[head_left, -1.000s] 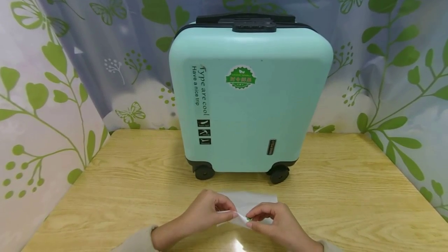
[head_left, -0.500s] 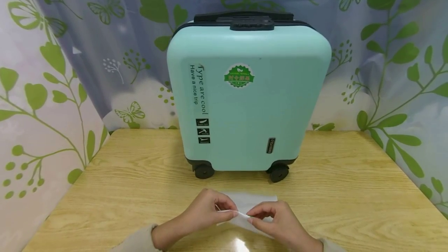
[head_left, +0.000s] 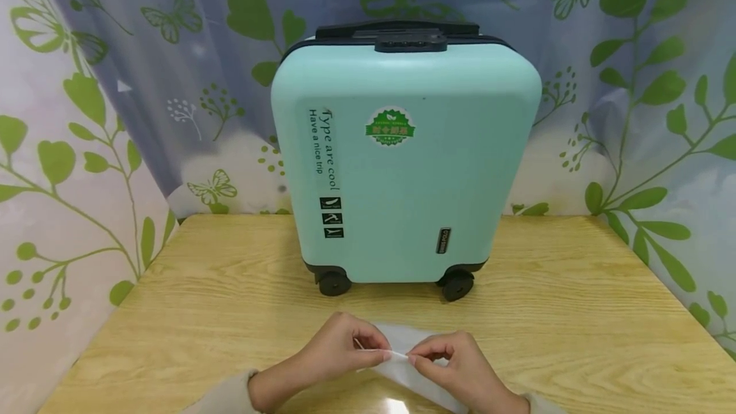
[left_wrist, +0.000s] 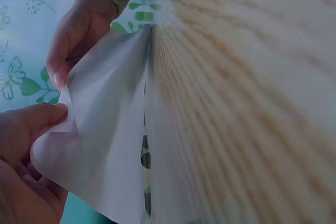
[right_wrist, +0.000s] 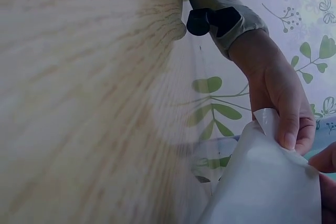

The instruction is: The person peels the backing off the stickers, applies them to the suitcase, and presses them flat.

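Both hands pinch the upper edge of a thin white paper sheet [head_left: 411,379] close above the table, in front of a mint-green suitcase [head_left: 397,190]. Between thumb and fingers, my left hand [head_left: 345,349] grips the edge from the left. A short way off, my right hand [head_left: 454,363] pinches the same edge, fingertips nearly meeting the left ones. From the left wrist view, the sheet [left_wrist: 105,114] hangs bent down from the fingers. In the right wrist view, a small corner flap [right_wrist: 266,121] folds up beside the left hand [right_wrist: 278,93].
A round green sticker [head_left: 390,126] and black printed lettering [head_left: 323,152] are on the suitcase front. It stands on black wheels [head_left: 458,285] on the wooden table [head_left: 190,299]. A curtain [head_left: 224,82] with leaf and butterfly patterns hangs behind and at both sides.
The sheet has turned, its lower part now slanting farther down to the right under my right hand. A green bit seen at the right fingertips a second ago is hidden. Both hands stay nearly in place.
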The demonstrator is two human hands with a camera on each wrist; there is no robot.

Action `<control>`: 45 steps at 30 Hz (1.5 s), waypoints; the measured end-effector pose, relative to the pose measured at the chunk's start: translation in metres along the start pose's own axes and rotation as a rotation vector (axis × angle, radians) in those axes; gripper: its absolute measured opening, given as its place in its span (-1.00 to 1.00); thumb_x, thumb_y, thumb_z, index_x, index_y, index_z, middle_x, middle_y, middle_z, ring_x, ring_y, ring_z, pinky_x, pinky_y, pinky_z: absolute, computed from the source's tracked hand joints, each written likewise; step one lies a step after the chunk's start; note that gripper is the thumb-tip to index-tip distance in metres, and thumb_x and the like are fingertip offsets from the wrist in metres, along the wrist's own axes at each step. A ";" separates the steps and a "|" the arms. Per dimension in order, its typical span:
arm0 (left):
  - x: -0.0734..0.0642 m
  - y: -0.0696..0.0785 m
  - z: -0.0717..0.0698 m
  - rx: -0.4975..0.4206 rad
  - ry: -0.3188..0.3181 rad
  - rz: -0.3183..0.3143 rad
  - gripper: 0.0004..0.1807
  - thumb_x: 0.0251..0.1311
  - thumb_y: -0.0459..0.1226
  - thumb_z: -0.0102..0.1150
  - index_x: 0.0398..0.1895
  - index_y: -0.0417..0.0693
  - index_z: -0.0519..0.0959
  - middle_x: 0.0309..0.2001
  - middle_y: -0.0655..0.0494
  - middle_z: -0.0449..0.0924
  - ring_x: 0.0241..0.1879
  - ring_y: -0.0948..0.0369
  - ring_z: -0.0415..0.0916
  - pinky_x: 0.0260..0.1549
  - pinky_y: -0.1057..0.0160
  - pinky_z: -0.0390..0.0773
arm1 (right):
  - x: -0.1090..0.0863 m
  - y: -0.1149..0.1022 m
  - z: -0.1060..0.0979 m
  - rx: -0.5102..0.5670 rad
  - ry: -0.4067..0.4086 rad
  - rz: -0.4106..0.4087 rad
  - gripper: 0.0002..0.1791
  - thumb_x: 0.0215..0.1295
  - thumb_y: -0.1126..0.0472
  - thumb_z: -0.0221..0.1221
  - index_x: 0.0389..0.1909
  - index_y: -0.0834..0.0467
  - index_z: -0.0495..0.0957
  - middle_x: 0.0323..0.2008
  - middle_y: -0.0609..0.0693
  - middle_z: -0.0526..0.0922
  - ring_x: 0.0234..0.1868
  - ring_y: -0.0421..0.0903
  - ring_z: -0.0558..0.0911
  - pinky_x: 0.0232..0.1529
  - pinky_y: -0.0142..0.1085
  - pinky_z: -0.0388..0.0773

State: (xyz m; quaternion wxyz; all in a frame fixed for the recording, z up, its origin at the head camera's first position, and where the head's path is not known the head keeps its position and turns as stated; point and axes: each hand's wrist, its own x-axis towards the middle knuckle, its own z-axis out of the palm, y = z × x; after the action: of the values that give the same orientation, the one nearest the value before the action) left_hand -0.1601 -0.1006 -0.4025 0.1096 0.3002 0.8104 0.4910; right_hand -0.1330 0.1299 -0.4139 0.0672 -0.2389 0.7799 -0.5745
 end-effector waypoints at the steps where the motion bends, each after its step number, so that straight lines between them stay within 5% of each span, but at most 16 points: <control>1: 0.000 0.000 0.000 -0.002 0.000 0.001 -0.91 0.12 -0.23 0.31 -0.46 -0.03 0.71 -0.48 0.19 0.69 -0.52 0.46 0.49 -0.52 0.45 0.51 | 0.000 0.000 0.000 0.002 -0.001 -0.006 -0.82 0.25 0.22 0.22 -0.33 0.25 0.71 -0.37 0.04 0.72 -0.37 -0.29 0.62 -0.32 -0.38 0.54; 26: -0.001 -0.001 -0.001 -0.055 -0.036 -0.009 -0.92 0.09 -0.25 0.34 -0.46 -0.07 0.73 -0.46 0.15 0.70 -0.51 0.46 0.47 -0.52 0.46 0.50 | 0.003 0.001 -0.007 0.131 -0.093 0.133 -0.76 0.26 0.28 0.17 -0.25 0.40 0.66 -0.29 0.22 0.69 -0.37 -0.29 0.61 -0.36 -0.44 0.52; 45: 0.000 -0.003 -0.001 -0.063 -0.056 -0.012 -0.92 0.09 -0.26 0.33 -0.45 -0.08 0.73 -0.44 0.14 0.71 -0.43 0.45 0.56 -0.45 0.44 0.56 | 0.004 0.001 -0.004 0.121 -0.098 0.123 -0.81 0.25 0.25 0.21 -0.33 0.35 0.64 -0.43 0.01 0.66 -0.48 -0.30 0.53 -0.45 -0.43 0.50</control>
State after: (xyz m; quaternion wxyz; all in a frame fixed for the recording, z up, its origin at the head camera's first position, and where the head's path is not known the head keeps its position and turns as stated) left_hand -0.1615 -0.1025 -0.4044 0.1448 0.3054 0.7930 0.5068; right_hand -0.1382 0.1322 -0.4125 0.1547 -0.2141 0.7527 -0.6030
